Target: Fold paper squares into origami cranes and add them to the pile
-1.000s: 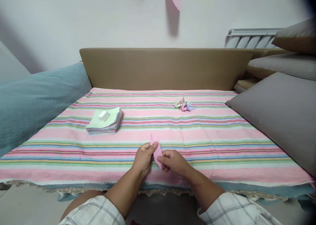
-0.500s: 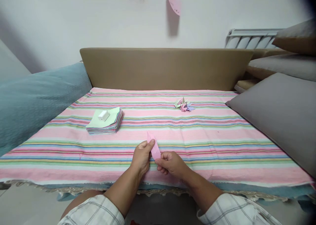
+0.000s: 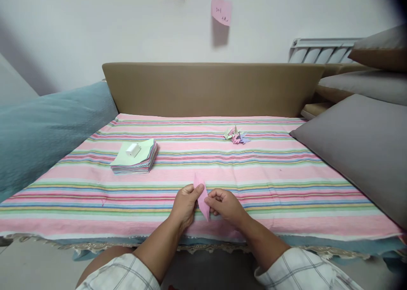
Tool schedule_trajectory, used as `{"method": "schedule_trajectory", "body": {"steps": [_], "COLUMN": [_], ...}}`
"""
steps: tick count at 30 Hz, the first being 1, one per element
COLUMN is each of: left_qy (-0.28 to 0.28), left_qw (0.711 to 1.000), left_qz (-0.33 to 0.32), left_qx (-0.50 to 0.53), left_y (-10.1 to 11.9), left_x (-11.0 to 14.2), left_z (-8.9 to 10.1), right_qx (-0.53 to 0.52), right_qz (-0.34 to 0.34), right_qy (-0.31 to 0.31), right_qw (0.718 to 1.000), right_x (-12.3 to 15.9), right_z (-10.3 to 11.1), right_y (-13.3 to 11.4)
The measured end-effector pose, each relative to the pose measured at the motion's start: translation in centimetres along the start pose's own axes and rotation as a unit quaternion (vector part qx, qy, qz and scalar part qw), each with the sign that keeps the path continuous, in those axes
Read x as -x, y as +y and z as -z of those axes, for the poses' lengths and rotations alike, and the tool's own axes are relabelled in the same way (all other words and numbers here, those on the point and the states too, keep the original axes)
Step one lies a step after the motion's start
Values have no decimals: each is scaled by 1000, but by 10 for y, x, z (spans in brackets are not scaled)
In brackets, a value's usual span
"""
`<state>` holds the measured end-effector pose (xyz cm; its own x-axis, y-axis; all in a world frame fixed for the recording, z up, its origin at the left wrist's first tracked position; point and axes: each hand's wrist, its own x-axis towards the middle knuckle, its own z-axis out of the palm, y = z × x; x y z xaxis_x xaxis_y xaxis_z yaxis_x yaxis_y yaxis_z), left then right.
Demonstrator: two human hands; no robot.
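A narrow, pointed piece of folded pink paper (image 3: 202,202) is held between my two hands, above the front part of the striped cloth. My left hand (image 3: 186,203) pinches its left side, thumb on top. With thumb and fingertips, my right hand (image 3: 224,205) grips the right edge about halfway down. One tip of the paper points away from me and the other towards me. Farther off to the right lies a small cluster of folded paper figures (image 3: 235,136) in green, pink and purple. To the left sits a stack of coloured paper sheets (image 3: 135,158), with a small white block (image 3: 133,149) on top.
Striped cloth (image 3: 270,175) covers the seat. A brown backrest (image 3: 210,88) runs along the back, a blue cushion (image 3: 57,129) flanks the left, and grey pillows (image 3: 359,141) fill the right. A pink note (image 3: 221,12) hangs on the wall.
My right hand has shifted from the paper's near end up to its right edge, so the lower tip now shows. The paper has moved slightly right and stands more upright in view.
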<state>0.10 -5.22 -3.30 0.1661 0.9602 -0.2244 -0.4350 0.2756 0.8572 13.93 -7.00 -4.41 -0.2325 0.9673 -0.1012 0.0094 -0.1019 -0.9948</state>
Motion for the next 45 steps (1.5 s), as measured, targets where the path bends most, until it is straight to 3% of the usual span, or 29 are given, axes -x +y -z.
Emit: {"method": "schedule_trajectory", "body": {"steps": [3,9,15,20,26,39,45], "left_qy": [-22,-7,-70,-79,-98,-177,-177], "left_qw": [1000,1000,990,985,979,962,960], "left_qz": [2,-11,1,-1,4,75,94], "left_qx": [6,-20,-120,-153,-178,-194,-196], "left_y": [0,0,-5,-7,-7,-9,-8], "left_x": [1,-1,3,4,4,8,10], "left_z": [0,2,5,5,4,5,5], "right_qx": [-22,-72,-106,-107,-119,-157,-160], "right_qz": [-1,5,54,46,31,57,47], "right_qy": [20,24,31,72,77,149,168], "right_qw": [1000,997,992,991,989,975,972], "right_x": [-2,-2,-5,-7,-8,-14,-14], "right_z": [0,2,7,8,6,12,14], "right_y": [3,1,-2,6,6,2,-5]}}
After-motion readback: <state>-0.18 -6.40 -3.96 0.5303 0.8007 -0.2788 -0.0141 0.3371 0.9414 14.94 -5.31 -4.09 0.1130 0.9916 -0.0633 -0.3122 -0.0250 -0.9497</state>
